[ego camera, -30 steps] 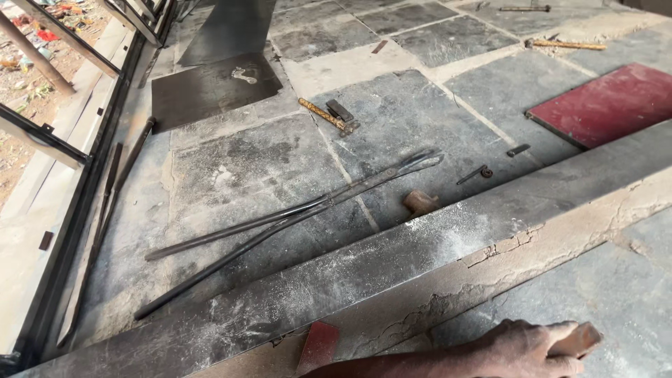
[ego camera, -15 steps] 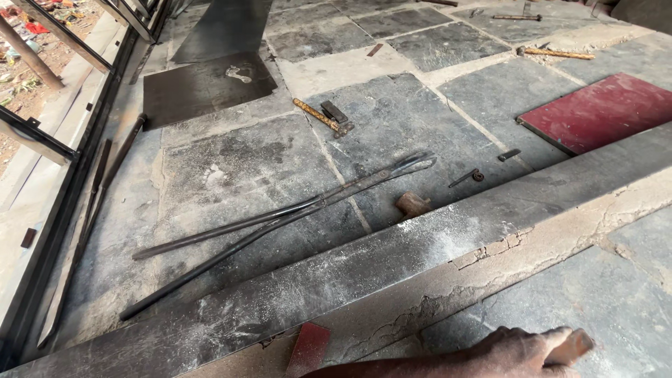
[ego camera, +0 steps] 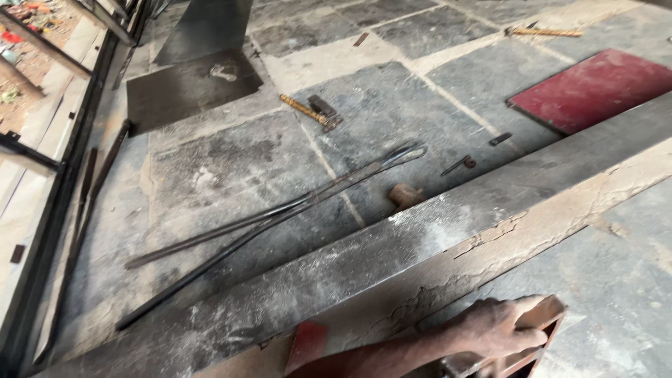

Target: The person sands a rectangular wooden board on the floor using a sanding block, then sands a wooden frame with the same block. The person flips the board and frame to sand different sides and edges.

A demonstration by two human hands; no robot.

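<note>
One hand (ego camera: 500,327), side not determinable, lay at the bottom edge of the stone floor (ego camera: 231,168), fingers curled closed over the top edge of a red metal frame (ego camera: 542,329) held just below the long grey slab (ego camera: 448,231). Long iron tongs (ego camera: 273,217) lay well apart on the floor, beside a small rusty hammer head (ego camera: 404,194).
</note>
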